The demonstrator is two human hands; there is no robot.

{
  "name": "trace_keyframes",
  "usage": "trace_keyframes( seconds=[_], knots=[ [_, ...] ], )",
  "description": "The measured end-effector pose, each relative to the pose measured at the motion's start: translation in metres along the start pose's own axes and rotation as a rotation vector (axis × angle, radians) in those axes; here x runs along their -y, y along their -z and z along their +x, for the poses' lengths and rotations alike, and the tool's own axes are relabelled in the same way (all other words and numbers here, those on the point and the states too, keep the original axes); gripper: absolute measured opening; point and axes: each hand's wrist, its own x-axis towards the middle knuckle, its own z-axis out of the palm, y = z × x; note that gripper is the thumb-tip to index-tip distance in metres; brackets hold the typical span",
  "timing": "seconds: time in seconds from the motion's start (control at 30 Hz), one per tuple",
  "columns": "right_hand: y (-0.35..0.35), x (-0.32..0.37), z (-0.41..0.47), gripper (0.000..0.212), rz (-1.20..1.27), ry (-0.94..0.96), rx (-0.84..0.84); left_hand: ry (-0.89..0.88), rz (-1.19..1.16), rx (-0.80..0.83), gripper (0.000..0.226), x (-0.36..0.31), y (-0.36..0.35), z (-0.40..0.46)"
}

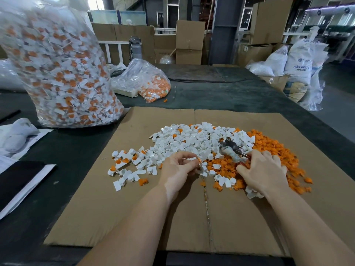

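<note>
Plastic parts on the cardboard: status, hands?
Left hand pinching one small part. Right hand at tool handle, grip unclear. White pile and orange pile crowd both hands.

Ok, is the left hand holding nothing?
No, the left hand pinches a small orange piece between its thumb and fingertips, just above the cardboard.
</note>
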Motion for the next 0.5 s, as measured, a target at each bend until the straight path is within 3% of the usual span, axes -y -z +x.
trace_keyframes(
  seconds=[0.13,0.2,0.37,0.5],
  knots=[
    [0.012,0.011,-0.009,0.029,0.136,0.109,-0.064,0.023,-0.066,0.003,0.015,-0.003,-0.001,-0.001],
    [0.019,0.018,-0.016,0.027,0.191,0.175,-0.019,0.027,-0.065,-0.007,0.016,-0.003,-0.001,-0.001],
    [0.028,0.032,-0.032,0.032,0.512,0.238,0.368,0.037,-0.124,-0.049,0.015,-0.004,-0.002,0.000],
    [0.028,0.036,-0.037,0.041,0.579,0.190,0.527,0.052,-0.141,-0.098,0.012,-0.005,-0.003,0.002]
  ],
)
